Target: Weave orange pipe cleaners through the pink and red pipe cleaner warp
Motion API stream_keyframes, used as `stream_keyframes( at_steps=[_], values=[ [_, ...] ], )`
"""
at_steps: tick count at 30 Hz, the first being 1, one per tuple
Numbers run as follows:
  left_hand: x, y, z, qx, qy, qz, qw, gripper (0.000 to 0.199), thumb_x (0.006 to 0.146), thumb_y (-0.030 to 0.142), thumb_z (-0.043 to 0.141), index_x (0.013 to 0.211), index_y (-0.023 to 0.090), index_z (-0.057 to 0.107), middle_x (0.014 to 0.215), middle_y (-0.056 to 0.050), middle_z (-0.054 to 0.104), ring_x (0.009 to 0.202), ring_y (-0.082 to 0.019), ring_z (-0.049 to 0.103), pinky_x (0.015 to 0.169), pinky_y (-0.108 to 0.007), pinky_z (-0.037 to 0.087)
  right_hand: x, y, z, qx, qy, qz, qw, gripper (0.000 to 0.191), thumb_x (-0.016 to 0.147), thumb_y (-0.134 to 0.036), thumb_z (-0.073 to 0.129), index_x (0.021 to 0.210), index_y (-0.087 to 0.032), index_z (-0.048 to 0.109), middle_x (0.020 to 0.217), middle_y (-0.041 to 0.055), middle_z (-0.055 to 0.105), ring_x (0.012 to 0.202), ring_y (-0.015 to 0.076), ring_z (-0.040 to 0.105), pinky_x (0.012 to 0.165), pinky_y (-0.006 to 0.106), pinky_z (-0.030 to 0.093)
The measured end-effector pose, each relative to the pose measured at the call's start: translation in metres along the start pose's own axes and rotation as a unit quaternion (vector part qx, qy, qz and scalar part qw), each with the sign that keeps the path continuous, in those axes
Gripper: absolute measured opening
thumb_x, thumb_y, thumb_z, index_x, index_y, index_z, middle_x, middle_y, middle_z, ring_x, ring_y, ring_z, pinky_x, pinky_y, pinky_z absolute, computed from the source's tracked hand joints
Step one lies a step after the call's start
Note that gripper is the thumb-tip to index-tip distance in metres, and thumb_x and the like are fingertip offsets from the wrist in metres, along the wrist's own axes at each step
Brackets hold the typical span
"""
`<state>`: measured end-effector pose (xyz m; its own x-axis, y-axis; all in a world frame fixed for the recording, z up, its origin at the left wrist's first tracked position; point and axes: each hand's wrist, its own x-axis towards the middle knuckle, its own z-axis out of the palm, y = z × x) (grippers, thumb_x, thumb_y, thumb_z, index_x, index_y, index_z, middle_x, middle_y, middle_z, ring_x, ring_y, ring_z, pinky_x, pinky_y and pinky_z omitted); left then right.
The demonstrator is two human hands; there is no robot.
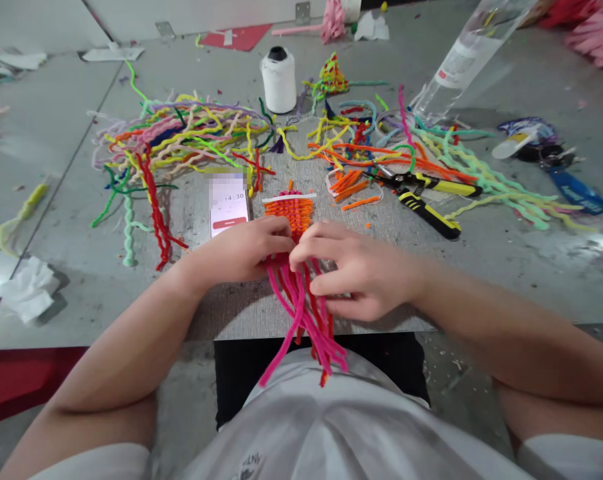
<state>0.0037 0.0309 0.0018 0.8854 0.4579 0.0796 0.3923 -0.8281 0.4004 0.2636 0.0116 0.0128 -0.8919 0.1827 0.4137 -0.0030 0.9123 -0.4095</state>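
Observation:
A small woven piece of orange and pink pipe cleaners (294,212) lies at the table's front middle, a white strip (289,198) across its top. Long pink and red pipe cleaner ends (301,300) hang from it over the table edge. From the left, my left hand (266,243) presses its closed fingers on the weave's lower left part. My right hand (346,267) pinches at the strands on the lower right, thumb and forefinger together and the other fingers curled. Just what sits between the fingertips is partly hidden.
Bundles of coloured pipe cleaners (181,133) lie behind my left hand. A phone (229,203) rests beside that hand. Yellow-black pliers (426,200), orange cut pieces (351,187), a white thread spool (279,80), a plastic bottle (464,63), keys (551,157) and crumpled tissue (31,290) lie around.

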Motion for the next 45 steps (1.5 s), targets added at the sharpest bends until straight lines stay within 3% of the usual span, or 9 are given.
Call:
stream_keyframes(
  at_steps=[4,10,14,17,19,23,29,39,45],
  values=[
    [-0.001,0.001,-0.002,0.0,-0.005,-0.01,1.0,0.026,0.089,0.012,0.062,0.113,0.018,0.071,0.107,-0.01,0.062,0.093,-0.022,0.063,0.079,-0.029,0.051,0.0,-0.007,-0.004,-0.06,0.005,-0.041,0.997,0.022,0.092,-0.027,0.061,0.071,-0.022,0.061,0.108,0.01,0.07,0.105,0.0274,0.057,0.093,0.048,0.046],
    [-0.001,0.002,-0.005,-0.011,-0.017,-0.012,1.0,0.029,0.088,0.011,0.059,0.114,0.019,0.069,0.107,-0.009,0.06,0.092,-0.02,0.061,0.079,-0.029,0.051,-0.002,-0.011,-0.008,-0.101,0.036,-0.066,0.992,0.019,0.092,-0.015,0.053,0.08,-0.024,0.065,0.101,0.0068,0.071,0.099,0.0234,0.058,0.089,0.042,0.047],
    [-0.002,0.0,-0.006,-0.026,-0.005,0.002,1.0,0.029,0.088,0.012,0.059,0.114,0.017,0.068,0.107,-0.009,0.06,0.092,-0.02,0.061,0.079,-0.029,0.051,-0.003,-0.005,-0.004,-0.154,0.051,0.007,0.987,0.018,0.096,-0.02,0.051,0.092,-0.023,0.068,0.098,0.0093,0.069,0.092,0.0246,0.057,0.082,0.041,0.046],
    [-0.001,0.0,-0.006,-0.033,-0.008,-0.005,0.999,0.028,0.091,0.014,0.059,0.118,0.017,0.068,0.111,-0.011,0.061,0.095,-0.021,0.063,0.082,-0.031,0.052,-0.002,0.005,0.004,-0.103,0.067,0.114,0.986,0.014,0.098,-0.029,0.056,0.1,-0.019,0.066,0.101,0.0131,0.067,0.091,0.025,0.056,0.082,0.041,0.046],
    [-0.001,0.0,-0.006,-0.035,-0.014,-0.013,0.999,0.027,0.093,0.017,0.059,0.119,0.017,0.068,0.114,-0.012,0.062,0.097,-0.022,0.064,0.084,-0.031,0.052,-0.001,0.01,0.009,-0.022,0.076,0.187,0.979,0.008,0.094,-0.029,0.063,0.092,-0.021,0.061,0.093,0.0077,0.065,0.085,0.0217,0.056,0.077,0.036,0.045],
    [0.0,0.0,-0.006,-0.035,-0.017,-0.016,0.999,0.022,0.096,0.019,0.057,0.115,0.018,0.068,0.115,-0.012,0.062,0.102,-0.022,0.063,0.087,-0.032,0.052,0.001,0.017,0.02,0.081,0.069,0.285,0.953,0.021,0.088,-0.025,0.07,0.074,-0.021,0.055,0.079,0.0002,0.058,0.074,0.0155,0.053,0.07,0.029,0.04],
    [-0.001,-0.001,-0.006,-0.017,-0.026,-0.016,0.999,0.02,0.094,0.018,0.057,0.111,0.018,0.068,0.113,-0.011,0.061,0.097,-0.021,0.063,0.082,-0.031,0.051,0.0,0.021,0.03,0.127,0.079,0.307,0.94,0.008,0.089,-0.025,0.072,0.089,-0.018,0.069,0.087,0.002,0.063,0.081,0.0158,0.058,0.074,0.028,0.042],
    [-0.001,0.002,-0.001,-0.004,-0.012,-0.041,0.999,0.021,0.094,0.018,0.057,0.113,0.019,0.067,0.111,-0.009,0.063,0.097,-0.022,0.066,0.082,-0.032,0.051,0.003,0.022,0.033,0.154,0.057,0.343,0.925,0.005,0.083,-0.02,0.071,0.084,-0.016,0.068,0.08,-0.0001,0.063,0.071,0.013,0.057,0.068,0.026,0.041],
    [0.002,0.012,-0.001,0.002,0.051,-0.069,0.996,0.019,0.083,0.007,0.055,0.096,0.019,0.06,0.105,-0.007,0.059,0.092,-0.02,0.06,0.077,-0.03,0.048,0.002,0.028,0.035,0.148,0.054,0.325,0.933,0.008,0.084,-0.012,0.061,0.083,-0.017,0.066,0.08,-0.0011,0.063,0.072,0.0127,0.056,0.07,0.027,0.039]
  ],
)
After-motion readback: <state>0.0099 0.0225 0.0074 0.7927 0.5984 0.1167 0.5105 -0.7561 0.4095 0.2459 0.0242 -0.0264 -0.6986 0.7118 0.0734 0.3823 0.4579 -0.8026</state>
